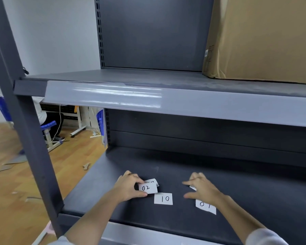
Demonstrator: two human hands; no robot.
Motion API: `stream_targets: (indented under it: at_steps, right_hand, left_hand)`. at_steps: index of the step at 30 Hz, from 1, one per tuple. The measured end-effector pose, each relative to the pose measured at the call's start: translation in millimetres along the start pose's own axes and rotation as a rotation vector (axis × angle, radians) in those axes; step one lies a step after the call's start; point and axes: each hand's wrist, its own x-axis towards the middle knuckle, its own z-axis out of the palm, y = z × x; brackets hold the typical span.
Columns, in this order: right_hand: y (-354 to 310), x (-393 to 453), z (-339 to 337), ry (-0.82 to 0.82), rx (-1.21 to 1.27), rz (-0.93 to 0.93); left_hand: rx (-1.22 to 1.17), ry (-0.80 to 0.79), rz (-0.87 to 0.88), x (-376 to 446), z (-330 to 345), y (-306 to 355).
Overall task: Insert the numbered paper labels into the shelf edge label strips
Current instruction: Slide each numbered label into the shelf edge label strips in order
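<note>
Several white paper labels lie on the dark lower shelf [237, 183]. My left hand [129, 187] pinches the label marked 02 [148, 188] between thumb and fingers; another label [153, 181] peeks out behind it. A label marked 10 [163, 198] lies flat just to the right. My right hand [200, 189] hovers over the shelf with fingers spread, partly covering a label reading 01 [205, 206] and another scrap [193, 187]. The clear label strip [124, 96] runs along the upper shelf's front edge, holding no label.
A large cardboard box [265, 38] stands on the upper shelf at the right. The dark metal upright [25, 121] of the rack rises at the left. Beyond it are wooden floor, a blue chair [48, 128] and a seated person [42, 112].
</note>
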Motion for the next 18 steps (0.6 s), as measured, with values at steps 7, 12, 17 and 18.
stream_targets:
  at_steps: [7, 12, 17, 18]
  right_hand:
    - [-39, 5, 33, -0.066, 0.040, -0.085]
    - [-41, 4, 35, -0.035, 0.069, -0.070]
    - [-47, 1, 33, 0.001, 0.064, -0.087]
    - [-48, 0, 31, 0.011, 0.062, -0.083]
  left_hand:
    - [0.009, 0.016, -0.014, -9, -2, -9]
    - [-0.002, 0.028, -0.027, -14, -6, -17]
    - [-0.005, 0.028, -0.006, -18, -8, -15]
    - [-0.005, 0.029, 0.000, -18, -9, -15]
